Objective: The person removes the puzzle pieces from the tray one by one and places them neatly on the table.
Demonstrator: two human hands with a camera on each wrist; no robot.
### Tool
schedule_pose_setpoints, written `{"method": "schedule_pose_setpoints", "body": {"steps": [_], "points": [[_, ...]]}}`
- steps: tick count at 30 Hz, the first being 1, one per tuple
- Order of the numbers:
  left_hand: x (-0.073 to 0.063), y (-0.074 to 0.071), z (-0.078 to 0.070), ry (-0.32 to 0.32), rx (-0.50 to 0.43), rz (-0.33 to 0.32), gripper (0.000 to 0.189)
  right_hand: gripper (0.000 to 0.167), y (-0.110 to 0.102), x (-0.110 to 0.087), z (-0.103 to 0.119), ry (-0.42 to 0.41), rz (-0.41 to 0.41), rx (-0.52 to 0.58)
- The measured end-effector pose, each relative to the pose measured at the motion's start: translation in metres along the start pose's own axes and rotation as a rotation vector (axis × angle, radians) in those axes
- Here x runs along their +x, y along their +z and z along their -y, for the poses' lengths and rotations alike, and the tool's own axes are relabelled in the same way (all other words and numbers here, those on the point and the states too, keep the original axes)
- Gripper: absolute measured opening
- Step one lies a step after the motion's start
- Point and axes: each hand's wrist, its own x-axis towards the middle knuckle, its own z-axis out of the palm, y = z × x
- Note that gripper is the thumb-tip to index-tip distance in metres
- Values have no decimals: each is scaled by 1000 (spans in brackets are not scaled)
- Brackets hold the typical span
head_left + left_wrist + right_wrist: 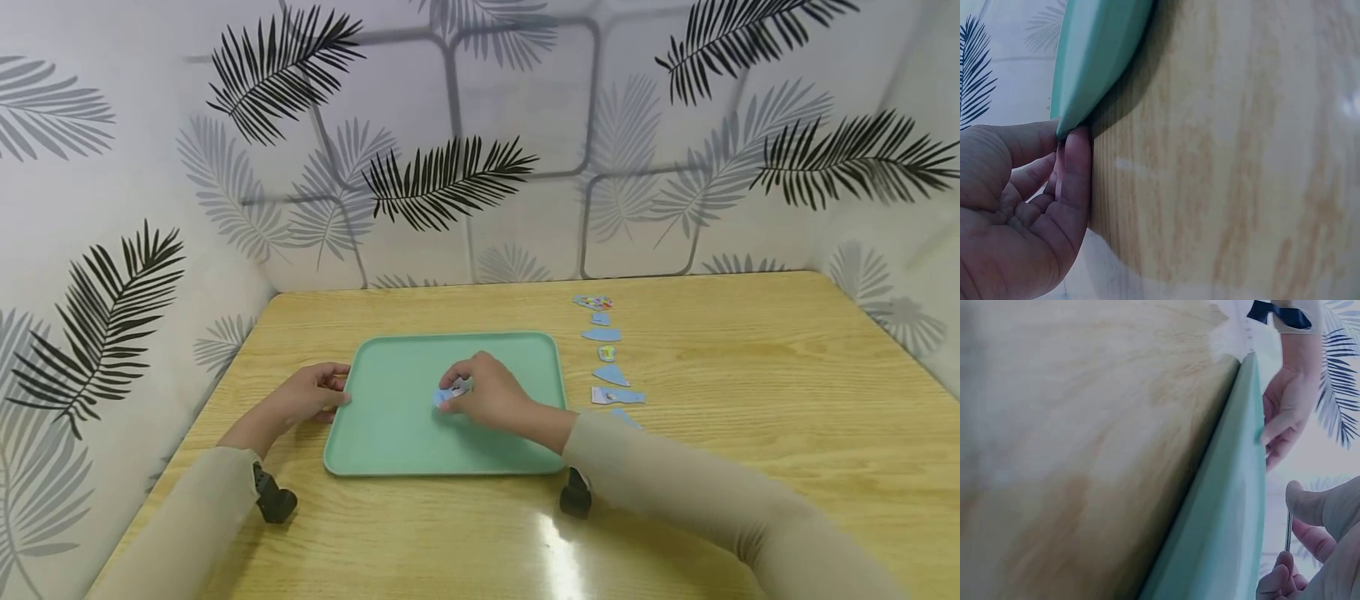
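Note:
A mint-green tray [382, 442] lies on the wooden table. My left hand [309, 393] pinches its left rim; in the left wrist view the thumb is above the rim and fingers are below. Over the middle of the tray, my right hand [487, 392] pinches a small light-blue puzzle piece [441, 397] between thumb and fingers. From the right wrist that piece [1289, 532] appears edge-on as a thin flat line above the tray [1222, 506]. The fingers hide part of its printed face.
Right of the tray several flat puzzle pieces lie in a column, among them a multicoloured one [594, 302], a yellow-marked one [607, 353] and a long blue one [618, 396]. My right forearm partly covers the nearest piece [626, 418]. A leaf-patterned wall [517, 225] stands behind the table.

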Motion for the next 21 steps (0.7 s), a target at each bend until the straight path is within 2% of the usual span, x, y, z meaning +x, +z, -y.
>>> {"method": "schedule_pose_setpoints", "body": {"steps": [12, 21], "points": [[-2, 2, -3, -5, 7, -2, 54, 18, -33, -25, -25, 25, -112, 80], [-2, 2, -3, -11, 5, -13, 53, 21, -48, -46, -44, 70, -132, 66]]}}
